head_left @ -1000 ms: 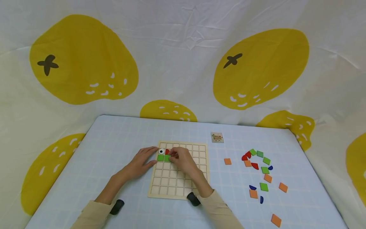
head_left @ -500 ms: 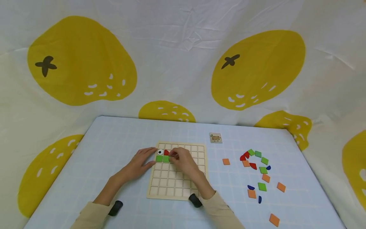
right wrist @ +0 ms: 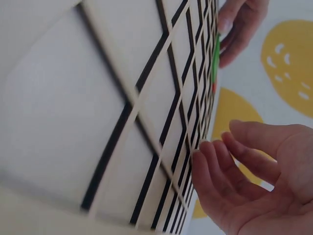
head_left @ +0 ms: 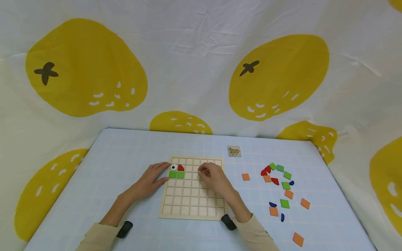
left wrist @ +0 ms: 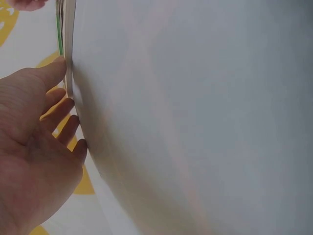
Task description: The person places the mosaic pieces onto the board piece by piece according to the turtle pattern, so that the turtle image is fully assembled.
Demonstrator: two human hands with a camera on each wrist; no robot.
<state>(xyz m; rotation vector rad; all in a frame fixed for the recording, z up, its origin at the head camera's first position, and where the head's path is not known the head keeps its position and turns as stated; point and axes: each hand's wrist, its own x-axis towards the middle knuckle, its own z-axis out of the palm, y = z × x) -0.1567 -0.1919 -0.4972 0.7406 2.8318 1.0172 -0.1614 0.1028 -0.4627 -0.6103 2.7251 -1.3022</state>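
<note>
A pale wooden grid board [head_left: 186,201] lies on the table in the head view. In its upper left cells sit a white tile with a black eye [head_left: 173,167], a red quarter-round tile [head_left: 180,168] and two green square tiles [head_left: 172,174]. My left hand [head_left: 153,180] rests at the board's left edge, its thumb and fingers touching the frame and extended, as the left wrist view also shows. Over the board's right half is my right hand [head_left: 216,178]. In the right wrist view its fingers [right wrist: 220,171] are loosely bent, with nothing visible between them and the thumb.
Loose pieces are scattered right of the board: orange squares [head_left: 246,177], green squares [head_left: 284,203], red quarter-rounds [head_left: 275,181] and blue half-rounds [head_left: 282,217]. A small picture card [head_left: 234,151] lies beyond the board's upper right corner. A fruit-patterned cloth [head_left: 188,69] hangs behind the table.
My right hand has left the red and green tiles and moved right across the board, so the red quarter-round shows fully. My left hand has stayed at the board's edge.
</note>
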